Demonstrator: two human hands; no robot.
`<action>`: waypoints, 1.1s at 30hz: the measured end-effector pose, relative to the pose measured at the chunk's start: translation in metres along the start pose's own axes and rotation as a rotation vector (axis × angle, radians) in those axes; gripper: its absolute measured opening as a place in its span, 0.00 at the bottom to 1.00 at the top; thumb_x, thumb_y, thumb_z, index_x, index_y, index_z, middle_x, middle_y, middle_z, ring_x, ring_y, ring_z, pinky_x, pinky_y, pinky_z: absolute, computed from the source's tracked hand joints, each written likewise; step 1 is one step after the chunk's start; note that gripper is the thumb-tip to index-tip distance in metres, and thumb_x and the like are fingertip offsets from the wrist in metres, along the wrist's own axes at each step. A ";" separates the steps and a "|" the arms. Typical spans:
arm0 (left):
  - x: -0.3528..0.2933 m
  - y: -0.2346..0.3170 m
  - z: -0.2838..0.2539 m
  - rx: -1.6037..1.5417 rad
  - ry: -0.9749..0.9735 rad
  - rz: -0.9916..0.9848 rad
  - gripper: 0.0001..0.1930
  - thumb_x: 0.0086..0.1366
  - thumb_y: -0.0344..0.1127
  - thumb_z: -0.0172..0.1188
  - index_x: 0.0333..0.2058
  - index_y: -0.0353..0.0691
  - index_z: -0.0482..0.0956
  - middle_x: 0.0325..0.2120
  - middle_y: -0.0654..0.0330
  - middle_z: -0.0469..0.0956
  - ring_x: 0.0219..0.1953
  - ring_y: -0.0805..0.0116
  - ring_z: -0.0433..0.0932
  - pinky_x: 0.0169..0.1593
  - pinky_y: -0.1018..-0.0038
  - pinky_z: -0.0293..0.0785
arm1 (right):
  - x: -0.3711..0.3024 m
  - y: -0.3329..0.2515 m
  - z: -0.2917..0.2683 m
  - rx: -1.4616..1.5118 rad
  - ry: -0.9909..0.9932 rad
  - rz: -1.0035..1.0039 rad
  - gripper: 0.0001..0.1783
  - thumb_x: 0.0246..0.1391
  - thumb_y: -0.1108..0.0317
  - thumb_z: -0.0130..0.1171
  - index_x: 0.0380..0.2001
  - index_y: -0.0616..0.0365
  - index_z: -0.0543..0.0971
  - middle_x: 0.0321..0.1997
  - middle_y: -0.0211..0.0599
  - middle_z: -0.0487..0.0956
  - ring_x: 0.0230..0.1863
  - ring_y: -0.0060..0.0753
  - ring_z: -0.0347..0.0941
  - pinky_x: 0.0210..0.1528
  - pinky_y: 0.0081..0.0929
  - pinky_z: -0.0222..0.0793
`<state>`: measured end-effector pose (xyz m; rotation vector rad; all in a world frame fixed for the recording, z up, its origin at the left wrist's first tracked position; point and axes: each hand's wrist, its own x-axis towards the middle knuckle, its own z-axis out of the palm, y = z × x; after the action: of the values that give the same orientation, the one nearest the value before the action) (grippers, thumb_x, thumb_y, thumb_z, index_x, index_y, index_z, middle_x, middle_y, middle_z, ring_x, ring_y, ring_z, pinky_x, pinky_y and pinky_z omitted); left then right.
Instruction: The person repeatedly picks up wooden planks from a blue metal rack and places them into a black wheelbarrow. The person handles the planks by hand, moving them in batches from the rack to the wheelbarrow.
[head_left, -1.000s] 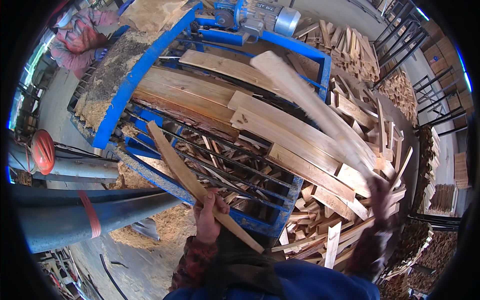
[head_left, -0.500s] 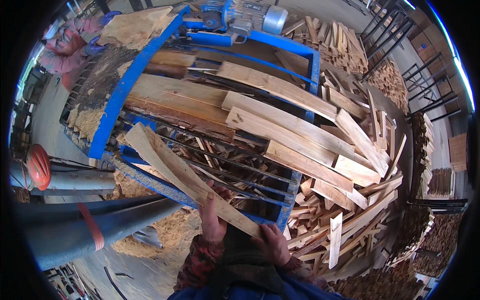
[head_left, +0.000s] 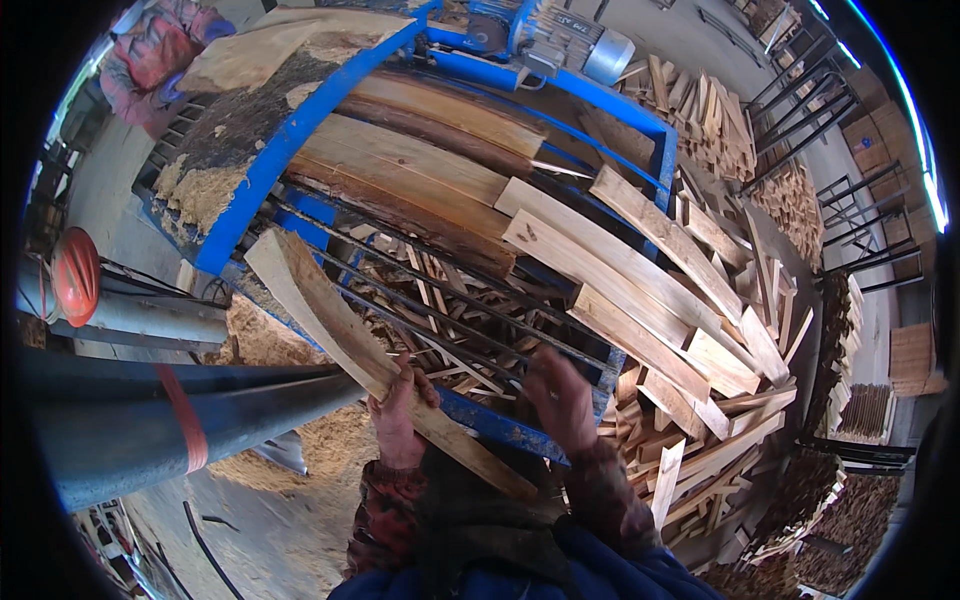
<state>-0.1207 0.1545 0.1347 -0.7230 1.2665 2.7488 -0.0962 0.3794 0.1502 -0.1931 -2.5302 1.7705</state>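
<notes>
No packages, signs or screens in my view. One possible label: a small pale plate on the ribbed grey motor housing (head_left: 578, 40) at the top, rectangular, too blurred to make out further.

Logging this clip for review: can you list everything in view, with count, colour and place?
Frame: one, blue, centre, sloping up to the right.
Motor: one, grey, top centre.
Planks: many, pale, lying across the frame.
Offcuts: a heap, pale, right of the frame.
Sawdust: piles, tan, lower left.
Pipe: one, dark with a red band, left.
Cap: one, orange-red, far left.
Racks: several, black, upper right.
Board: one long strip, pale, in the left grip.
Left hand: closed on the board.
Right hand: open, above the frame's edge.
</notes>
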 end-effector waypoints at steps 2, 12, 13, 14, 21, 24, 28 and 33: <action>-0.002 -0.003 -0.009 0.029 0.003 0.038 0.19 0.63 0.33 0.60 0.52 0.34 0.70 0.22 0.57 0.73 0.20 0.67 0.72 0.24 0.72 0.69 | 0.048 -0.009 0.012 -0.105 0.051 -0.020 0.29 0.52 0.66 0.63 0.56 0.63 0.69 0.42 0.50 0.79 0.33 0.40 0.80 0.35 0.30 0.76; -0.007 0.011 -0.021 0.021 0.079 -0.045 0.17 0.64 0.31 0.58 0.50 0.34 0.69 0.22 0.56 0.73 0.20 0.67 0.73 0.24 0.72 0.70 | 0.150 0.005 0.055 -0.115 0.062 0.249 0.40 0.46 0.58 0.69 0.59 0.66 0.65 0.43 0.53 0.80 0.35 0.43 0.80 0.41 0.35 0.75; -0.005 0.011 -0.021 0.032 0.046 -0.033 0.17 0.64 0.31 0.57 0.49 0.34 0.69 0.22 0.56 0.73 0.20 0.67 0.73 0.24 0.72 0.70 | 0.156 0.022 0.054 -0.128 0.106 0.166 0.39 0.46 0.58 0.69 0.57 0.66 0.67 0.42 0.52 0.80 0.36 0.42 0.80 0.41 0.34 0.75; -0.005 0.012 -0.026 0.049 0.031 -0.012 0.16 0.64 0.31 0.57 0.49 0.34 0.69 0.22 0.56 0.73 0.20 0.66 0.73 0.24 0.72 0.70 | 0.157 0.017 0.060 -0.193 0.154 0.066 0.34 0.45 0.57 0.70 0.51 0.67 0.71 0.40 0.50 0.81 0.35 0.41 0.80 0.40 0.33 0.75; 0.003 0.011 -0.038 0.125 0.071 -0.043 0.12 0.66 0.35 0.57 0.46 0.37 0.73 0.22 0.59 0.73 0.20 0.68 0.72 0.23 0.74 0.69 | 0.184 -0.059 0.026 -0.137 -0.228 0.215 0.23 0.51 0.52 0.65 0.26 0.67 0.80 0.14 0.34 0.72 0.13 0.23 0.66 0.18 0.27 0.60; 0.009 0.006 -0.039 0.087 0.042 -0.078 0.13 0.67 0.39 0.56 0.46 0.38 0.73 0.23 0.59 0.73 0.21 0.68 0.72 0.25 0.73 0.69 | 0.173 -0.071 0.013 0.145 -0.307 0.202 0.21 0.54 0.54 0.59 0.25 0.64 0.76 0.16 0.31 0.70 0.14 0.22 0.63 0.18 0.24 0.56; 0.009 0.004 -0.033 0.053 0.098 -0.100 0.17 0.66 0.45 0.58 0.44 0.37 0.75 0.19 0.60 0.74 0.17 0.69 0.72 0.22 0.74 0.69 | 0.125 -0.085 -0.008 0.307 -0.235 0.177 0.17 0.56 0.57 0.53 0.27 0.62 0.74 0.19 0.31 0.71 0.19 0.22 0.66 0.21 0.21 0.59; -0.005 -0.003 -0.032 -0.033 -0.042 -0.021 0.23 0.67 0.53 0.55 0.49 0.40 0.72 0.29 0.59 0.73 0.26 0.68 0.72 0.30 0.72 0.70 | 0.019 -0.060 -0.031 0.370 -0.101 0.386 0.18 0.55 0.55 0.55 0.32 0.63 0.76 0.21 0.29 0.72 0.19 0.20 0.67 0.22 0.18 0.61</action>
<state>-0.1032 0.1344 0.1167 -0.6737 1.2019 2.7589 -0.1160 0.3901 0.2164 -0.6225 -2.2824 2.4042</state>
